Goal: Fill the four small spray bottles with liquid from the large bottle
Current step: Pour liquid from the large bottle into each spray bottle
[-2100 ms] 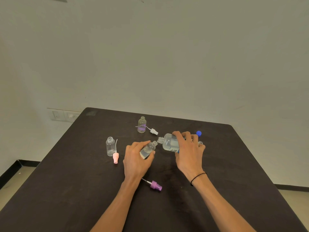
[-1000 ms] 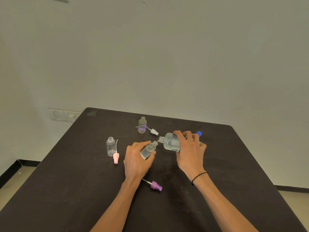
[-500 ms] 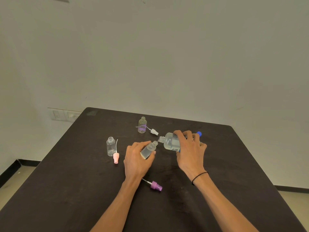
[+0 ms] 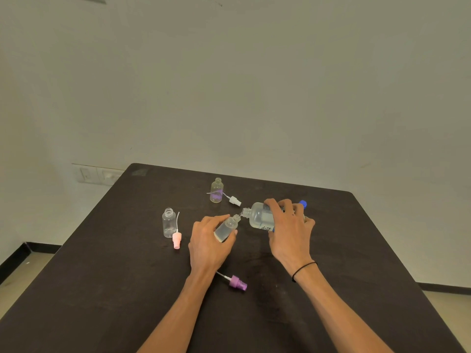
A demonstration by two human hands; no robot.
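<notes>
My right hand [image 4: 289, 230] grips the large clear bottle [image 4: 257, 215], tipped on its side with its open neck pointing left. My left hand [image 4: 207, 242] holds a small clear spray bottle [image 4: 226, 228] tilted, its mouth right at the large bottle's neck; liquid lies in its lower part. Another small open bottle [image 4: 168, 222] stands upright at the left, with a pink spray head [image 4: 176, 239] beside it. A third small bottle [image 4: 217, 190] stands further back, a white spray head [image 4: 234, 200] lying next to it. A purple spray head [image 4: 237, 282] lies near my left wrist.
Everything sits on a dark table [image 4: 102, 289]. A blue cap [image 4: 302, 204] shows just behind my right hand. A pale wall with a socket plate [image 4: 98, 174] stands behind the table's far left corner.
Both hands have barely moved; the large bottle stays tipped at the small bottle's mouth.
</notes>
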